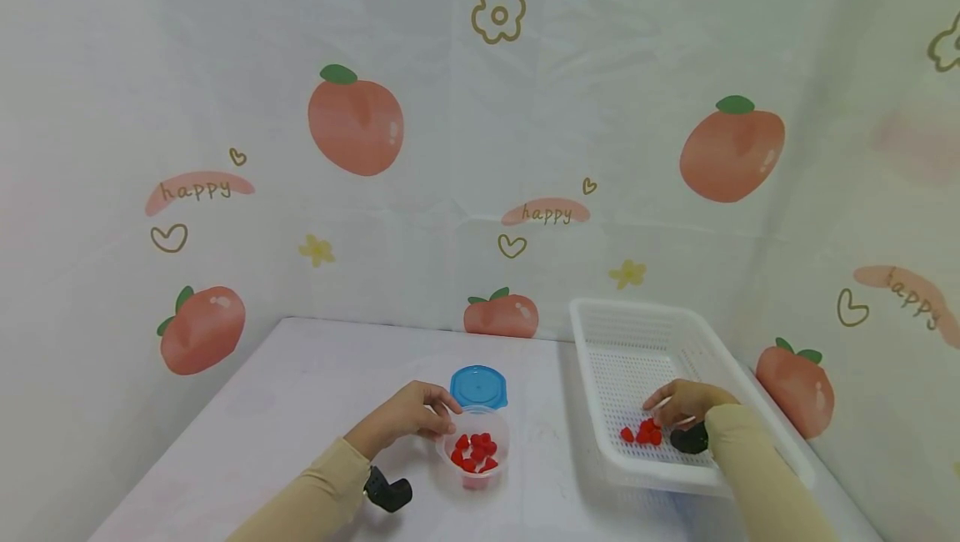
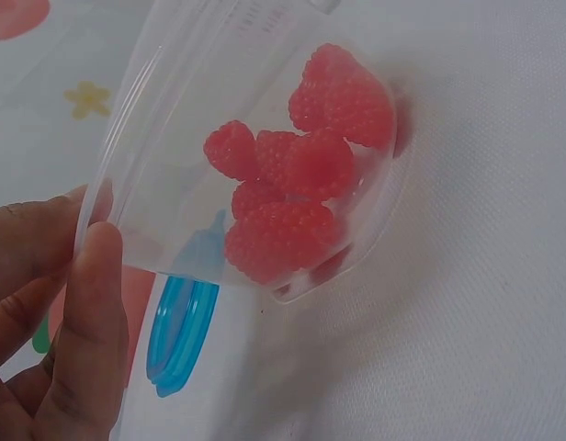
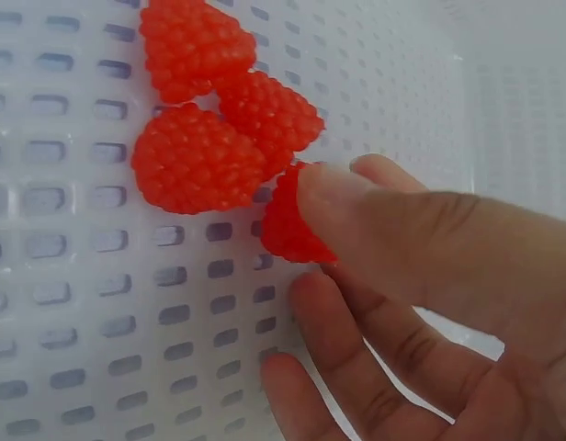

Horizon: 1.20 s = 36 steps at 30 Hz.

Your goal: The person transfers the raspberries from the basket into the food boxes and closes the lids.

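Note:
My left hand (image 1: 415,417) pinches the rim of a clear plastic tub (image 2: 173,138) between thumb and fingers. Several red raspberries (image 2: 297,170) lie in the bottom of the tub, which stands on the table. Inside a white perforated basket (image 1: 592,383) is my right hand (image 1: 690,403). Its thumb and fingers pinch one raspberry (image 3: 297,220); the thumb covers part of it. Right beside that one, more raspberries (image 3: 196,161) sit on the basket's slotted floor.
A blue lid (image 1: 478,386) lies flat behind the tub. The basket stands on the right of the white table (image 1: 330,358), its raised walls around my right hand. A printed cloth (image 1: 450,108) hangs behind the table.

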### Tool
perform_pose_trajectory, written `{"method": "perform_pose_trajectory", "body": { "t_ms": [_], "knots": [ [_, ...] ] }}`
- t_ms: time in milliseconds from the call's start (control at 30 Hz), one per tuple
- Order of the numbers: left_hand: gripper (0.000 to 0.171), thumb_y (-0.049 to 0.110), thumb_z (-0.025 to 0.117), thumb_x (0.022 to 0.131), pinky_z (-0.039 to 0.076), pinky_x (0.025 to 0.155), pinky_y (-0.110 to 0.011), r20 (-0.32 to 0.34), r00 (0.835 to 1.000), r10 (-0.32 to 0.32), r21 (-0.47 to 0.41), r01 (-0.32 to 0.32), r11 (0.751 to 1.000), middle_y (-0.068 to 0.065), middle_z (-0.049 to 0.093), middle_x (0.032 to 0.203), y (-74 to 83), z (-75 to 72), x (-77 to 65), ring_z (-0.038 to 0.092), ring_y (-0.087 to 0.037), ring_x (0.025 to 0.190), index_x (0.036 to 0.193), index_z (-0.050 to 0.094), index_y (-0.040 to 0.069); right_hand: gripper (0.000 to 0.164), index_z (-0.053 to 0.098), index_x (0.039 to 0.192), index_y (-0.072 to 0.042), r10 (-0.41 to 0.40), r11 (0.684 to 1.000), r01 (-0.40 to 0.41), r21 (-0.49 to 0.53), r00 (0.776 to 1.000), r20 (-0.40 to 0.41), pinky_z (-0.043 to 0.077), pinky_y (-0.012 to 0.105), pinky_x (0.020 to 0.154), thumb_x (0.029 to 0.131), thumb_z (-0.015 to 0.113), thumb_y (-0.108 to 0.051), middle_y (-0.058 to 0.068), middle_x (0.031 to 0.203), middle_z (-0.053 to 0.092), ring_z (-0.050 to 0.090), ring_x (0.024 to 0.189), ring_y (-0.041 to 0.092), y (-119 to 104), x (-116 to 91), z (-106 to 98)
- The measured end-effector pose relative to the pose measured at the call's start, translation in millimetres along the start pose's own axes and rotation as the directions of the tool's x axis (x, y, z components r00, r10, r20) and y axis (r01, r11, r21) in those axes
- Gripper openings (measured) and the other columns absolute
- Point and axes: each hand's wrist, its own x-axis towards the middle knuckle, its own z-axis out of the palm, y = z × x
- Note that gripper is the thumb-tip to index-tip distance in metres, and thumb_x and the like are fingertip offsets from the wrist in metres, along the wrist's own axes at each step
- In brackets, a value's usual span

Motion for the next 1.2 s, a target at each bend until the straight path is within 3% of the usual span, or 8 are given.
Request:
{"method": "perform_pose_trajectory", "body": {
  "t_ms": [400, 700, 1000, 1200],
  "knots": [
    [0.023, 0.012, 0.078, 0.08, 0.059, 0.066, -0.029, -0.003, 1.0, -0.003, 0.001, 0.003, 1.0, -0.005, 0.062, 0.081, 0.8, 0.3, -0.6, 0.062, -0.015, 0.066, 0.102, 0.071, 0.007, 0.023, 0.067, 0.102, 0.005, 0.013, 0.995, -0.016, -0.097, 1.0, -0.025, 0.052, 0.029, 0.069, 0.079, 0.065, 0.005, 0.004, 0.08, 0.061, 0.058, 0.072, 0.012, -3.7, 1.1, 4.5],
    [0.023, 0.011, 0.078, 0.08, 0.058, 0.066, -0.028, -0.004, 1.0, -0.003, -0.011, 0.003, 1.0, -0.005, 0.061, 0.081, -0.8, 0.7, 0.4, 0.061, -0.015, 0.066, 0.102, 0.07, 0.007, 0.016, 0.069, 0.099, 0.002, 0.032, 0.989, -0.039, -0.144, 0.998, -0.051, 0.051, 0.031, 0.072, 0.083, 0.067, 0.001, 0.006, 0.083, 0.067, 0.058, 0.075, 0.014, -6.6, 0.0, 8.2],
    [0.023, 0.012, 0.078, 0.08, 0.058, 0.066, -0.028, 0.0, 1.0, -0.002, -0.016, 0.002, 1.0, -0.005, 0.061, 0.081, 0.4, 0.9, -0.2, 0.061, -0.015, 0.066, 0.101, 0.071, 0.007, 0.021, 0.068, 0.103, 0.003, -0.003, 0.993, 0.002, -0.116, 1.0, -0.006, 0.052, 0.035, 0.075, 0.083, 0.065, -0.001, 0.0, 0.08, 0.069, 0.063, 0.075, 0.013, -1.4, 1.2, 2.5],
    [0.023, 0.011, 0.078, 0.08, 0.058, 0.066, -0.028, 0.005, 1.0, 0.005, -0.019, -0.004, 1.0, -0.005, 0.061, 0.081, 0.7, 0.1, -0.6, 0.061, -0.015, 0.065, 0.101, 0.07, 0.007, 0.023, 0.065, 0.106, 0.007, -0.02, 1.0, 0.02, -0.006, 0.998, -0.051, 0.052, 0.032, 0.074, 0.084, 0.062, 0.0, 0.0, 0.082, 0.066, 0.058, 0.078, 0.015, -4.0, 2.2, -0.6]
  ]
}}
